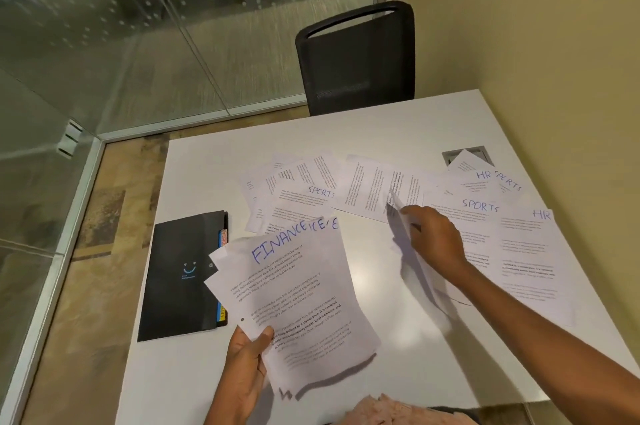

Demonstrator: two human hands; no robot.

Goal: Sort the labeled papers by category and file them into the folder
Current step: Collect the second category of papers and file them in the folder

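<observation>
My left hand (244, 365) grips a small stack of printed sheets marked FINANCE (294, 296) by its lower left corner, lifted above the white table (398, 372). My right hand (433, 239) reaches out over the middle of the table and pinches a single sheet (412, 251), which stands on edge and is blurred. A black folder (183, 275) with coloured tabs along its right side lies shut at the table's left edge. Loose sheets marked SPORTS (311, 197) and HR (530, 251) are spread across the far half of the table.
A black chair (356, 57) stands behind the table's far edge. A grey cable hatch (450, 156) sits in the tabletop at the far right, partly under paper. A yellow wall runs along the right, and glass partitions stand to the left.
</observation>
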